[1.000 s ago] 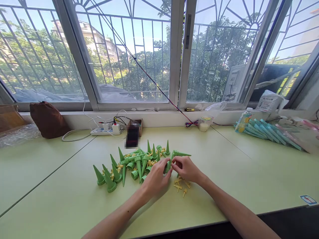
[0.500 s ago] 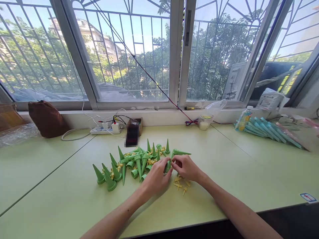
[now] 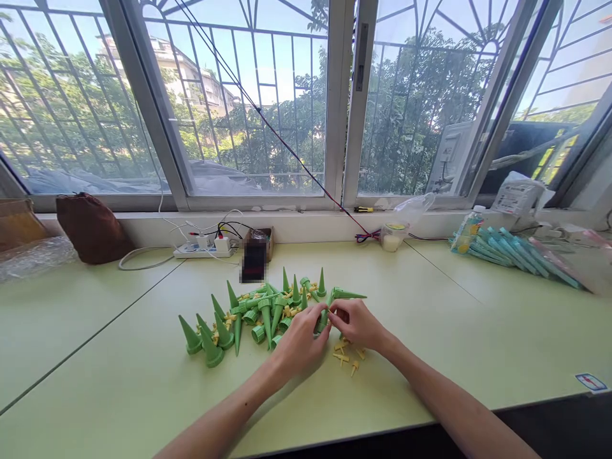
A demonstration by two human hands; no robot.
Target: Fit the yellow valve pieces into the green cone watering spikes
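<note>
My left hand is closed around a green plastic cone spike, mostly covered by the fingers. My right hand meets it at the top of that spike, thumb and finger pinched on a tiny yellow plastic fitting, of which barely a trace shows. Just below the right hand lie several loose yellow fittings, some T-shaped. To the left spreads a pile of green cone spikes, some standing point up, others on their sides, with yellow fittings scattered among them. Another green spike lies behind the right hand.
Along the sill stand a power strip with cables, a blurred dark phone-like object, a brown cloth bag and a clear tub. At the right are a bottle and blue-green packets. The table's front edge runs below my arms.
</note>
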